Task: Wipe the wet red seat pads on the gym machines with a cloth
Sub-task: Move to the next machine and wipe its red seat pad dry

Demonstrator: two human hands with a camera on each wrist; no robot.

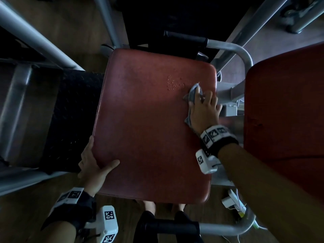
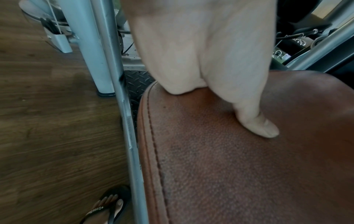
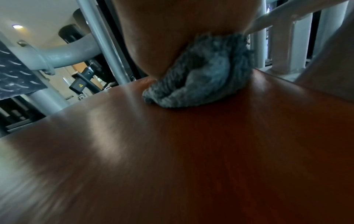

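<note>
Two hands at work on one red seat pad (image 1: 150,123), which lies flat on its grey machine frame (image 1: 243,55) directly below the person. Right hand (image 1: 204,109) spread flat on a grey cloth (image 1: 192,92) near the pad's right edge, fingers fairly straight, pressing the cloth down rather than clutching it; the right wrist view shows the cloth (image 3: 199,78) bunched under the palm and touching the pad (image 3: 172,151). Cluster of water droplets (image 1: 174,84) sits on the pad just left of the cloth, not yet wiped. Left hand (image 1: 93,167) grips the pad's near left corner, thumb (image 2: 254,119) lying on top, the other fingers curled over the side edge and out of sight beneath. A second red pad (image 1: 284,120) stands to the right of the first one; whether it is wet cannot be told. Handling judgement: cloth looks soft, light and fluffy, likely to roll up if pushed by its edge, so a flat palm over its middle suits it. Pad cover looks like grained vinyl (image 2: 229,166), probably slick where wet, firm enough to take pressure; bracing at the corner seems sound.
</note>
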